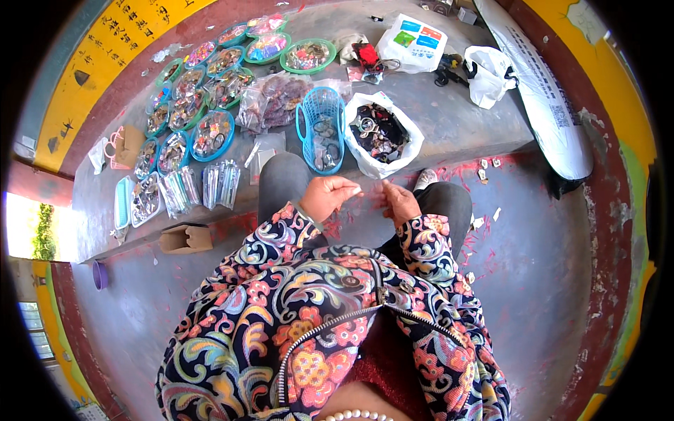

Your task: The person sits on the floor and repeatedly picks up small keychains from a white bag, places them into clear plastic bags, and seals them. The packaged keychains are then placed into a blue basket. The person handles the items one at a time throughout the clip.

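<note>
Both hands are raised over my lap, a short gap between them. In my left hand [327, 197], thumb and forefinger are pinched together, with a tiny whitish bit at their tips that is too small to name. My right hand [401, 203] has its fingers curled toward the left one; whatever they hold is too small to make out. Just beyond the hands, a white plastic bag [411, 123] stands open with small dark and coloured pieces inside. Beside it on the left is a blue plastic basket [307, 144] with clear-bagged items in it.
Round trays of small trinkets [212, 135] crowd the ledge at left, near clear packets [221, 184] and a bag of purplish pieces [275, 100]. A cardboard box [186, 238] sits below. Farther right are a printed bag [413, 43] and a long white-wrapped board [537, 91].
</note>
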### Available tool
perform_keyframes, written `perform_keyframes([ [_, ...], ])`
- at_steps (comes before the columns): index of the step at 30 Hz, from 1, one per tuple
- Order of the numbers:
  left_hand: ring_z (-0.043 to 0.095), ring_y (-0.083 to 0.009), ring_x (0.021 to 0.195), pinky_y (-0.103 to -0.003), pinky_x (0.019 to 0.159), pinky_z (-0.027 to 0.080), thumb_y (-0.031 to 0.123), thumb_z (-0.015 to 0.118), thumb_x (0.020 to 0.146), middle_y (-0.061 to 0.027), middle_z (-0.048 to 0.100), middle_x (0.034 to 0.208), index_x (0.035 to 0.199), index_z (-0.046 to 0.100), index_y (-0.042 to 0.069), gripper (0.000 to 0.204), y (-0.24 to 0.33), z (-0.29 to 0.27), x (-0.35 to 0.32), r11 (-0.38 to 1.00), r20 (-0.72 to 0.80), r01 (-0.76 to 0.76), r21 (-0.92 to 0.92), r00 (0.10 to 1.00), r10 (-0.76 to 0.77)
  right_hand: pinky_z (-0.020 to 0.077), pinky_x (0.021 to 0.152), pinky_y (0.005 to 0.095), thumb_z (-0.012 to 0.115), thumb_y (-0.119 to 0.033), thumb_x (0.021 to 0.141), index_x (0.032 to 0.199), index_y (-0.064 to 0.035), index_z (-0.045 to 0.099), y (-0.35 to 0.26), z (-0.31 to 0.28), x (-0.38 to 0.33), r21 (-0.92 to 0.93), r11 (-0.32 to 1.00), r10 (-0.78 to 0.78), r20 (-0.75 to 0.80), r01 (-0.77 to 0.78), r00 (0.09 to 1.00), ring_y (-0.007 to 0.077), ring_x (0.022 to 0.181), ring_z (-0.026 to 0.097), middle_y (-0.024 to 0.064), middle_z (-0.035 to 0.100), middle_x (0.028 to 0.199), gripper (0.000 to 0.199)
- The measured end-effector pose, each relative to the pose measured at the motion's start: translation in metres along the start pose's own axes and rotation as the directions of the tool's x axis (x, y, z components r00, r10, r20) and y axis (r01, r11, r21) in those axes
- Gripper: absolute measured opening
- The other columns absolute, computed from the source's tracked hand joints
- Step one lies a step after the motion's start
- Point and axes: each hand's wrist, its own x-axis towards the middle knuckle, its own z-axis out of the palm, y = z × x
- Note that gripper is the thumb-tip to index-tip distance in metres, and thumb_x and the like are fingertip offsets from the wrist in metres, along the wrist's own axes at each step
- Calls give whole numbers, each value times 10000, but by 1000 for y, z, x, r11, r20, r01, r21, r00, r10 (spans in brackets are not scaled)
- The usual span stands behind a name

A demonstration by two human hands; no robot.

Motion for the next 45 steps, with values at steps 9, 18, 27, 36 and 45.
perform_keyframes([
  [9, 582, -90, 663, -162, 415, 364, 186, 575, 802, -77, 623, 788, 882, 586, -15, 217, -13, 0, 1, 908, 11, 261, -329, 962, -273, 366, 575, 215, 613, -258, 777, 901, -46, 615, -2, 6, -3, -200, 962, -132, 261, 187, 956, 81, 653, 492, -10, 592, 769, 246],
  [18, 550, -60, 659, -148, 470, 371, 173, 564, 813, -57, 615, 816, 908, 578, 10, 188, -20, 9, 2, 923, -32, 218, -316, 970, -240, 361, 553, 203, 640, -148, 747, 739, -22, 631, 0, 3, -1, -171, 973, -134, 121, 154, 984, 81, 578, 493, 25, 605, 656, 127],
  [27, 553, -68, 756, -149, 526, 390, 123, 556, 812, -49, 604, 855, 958, 558, 10, 185, -28, 4, 1, 876, 59, 268, -402, 962, -267, 363, 552, 203, 656, -74, 716, 673, -21, 594, 0, 6, 3, -68, 980, -182, 70, 187, 981, 80, 564, 484, 19, 577, 618, 92],
  [36, 499, -32, 653, -143, 510, 375, 126, 585, 784, -8, 574, 834, 982, 550, 19, 227, -33, 5, 2, 859, 70, 223, -460, 974, -216, 382, 547, 217, 691, -29, 669, 652, -10, 582, 6, 5, 9, 3, 982, -190, 94, 190, 977, 92, 557, 480, 19, 560, 615, 112],
  [45, 486, -38, 676, -154, 532, 397, 97, 574, 797, 7, 535, 836, 1019, 518, 36, 237, -31, 6, 2, 867, 110, 219, -448, 976, -190, 375, 583, 205, 674, 17, 661, 654, -40, 561, 5, 10, 11, -97, 978, -172, 106, 183, 979, 79, 595, 487, -4, 556, 636, 126],
])
